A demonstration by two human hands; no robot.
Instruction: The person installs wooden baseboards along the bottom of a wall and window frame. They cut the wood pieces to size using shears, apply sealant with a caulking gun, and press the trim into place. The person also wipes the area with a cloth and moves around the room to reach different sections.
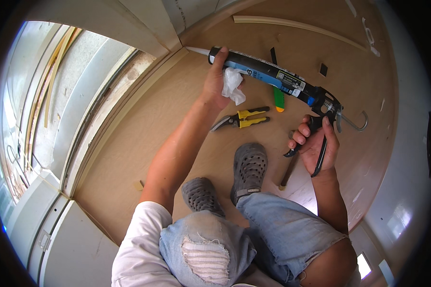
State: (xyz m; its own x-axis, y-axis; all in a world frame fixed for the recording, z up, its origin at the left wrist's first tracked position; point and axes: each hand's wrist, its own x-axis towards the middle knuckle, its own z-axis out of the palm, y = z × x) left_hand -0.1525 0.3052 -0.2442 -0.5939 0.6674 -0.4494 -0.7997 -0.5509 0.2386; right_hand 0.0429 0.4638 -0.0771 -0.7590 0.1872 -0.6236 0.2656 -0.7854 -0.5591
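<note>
A caulking gun [328, 103] loaded with a black and blue sealant tube [258, 69] is held across in front of me. Its pale nozzle [196, 49] points left, with the tip at the corner where the door frame [166, 57] meets the floor. My left hand [219, 81] is closed around the tube's front end and also has a crumpled white tissue [233, 86] against the palm. Wrapped round the handle and trigger is my right hand [321, 143], at the gun's back end. The hooked metal rod [361, 122] sticks out behind it.
On the brown floor [139, 124] lie yellow-handled cutters [244, 118], a green utility knife [278, 99] partly under the gun, a small dark block [323, 70] and a long wooden strip [297, 24]. A hammer-like tool [288, 172] lies near my right shoe [250, 167]. A doorway opening is at left.
</note>
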